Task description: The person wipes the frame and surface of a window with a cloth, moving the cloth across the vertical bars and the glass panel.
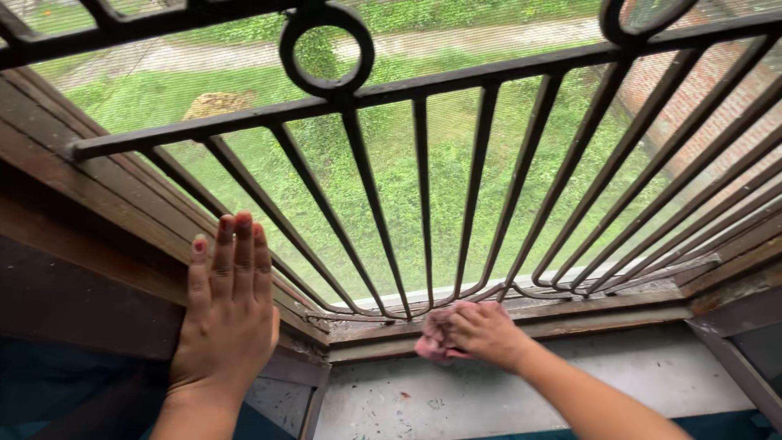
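1. Broadly, I see a dark metal window grille (423,187) filling most of the view, its bars curving down to the sill, with two rings along its top rail. Behind it there is fine mesh, and through that grass and a brick wall (692,90) at the right.
2. Next I note the brown wooden window frame (90,204) running down the left side and along the bottom, worn and scuffed.
3. Below it lies the pale sill ledge (521,383), speckled with dirt.
4. My left hand (226,314) rests flat against the wooden frame at the left, palm down, fingers (236,253) straight and pressed together, holding nothing.
5. My right hand (481,330) reaches to the bottom rail of the frame, just under the lowest curve of the bars, with its fingers curled and clamped on a cloth.
6. Smallest, the pink cloth (432,342) is bunched under that hand, pressed on the wooden rail where frame meets ledge, poking out on the left of the knuckles.
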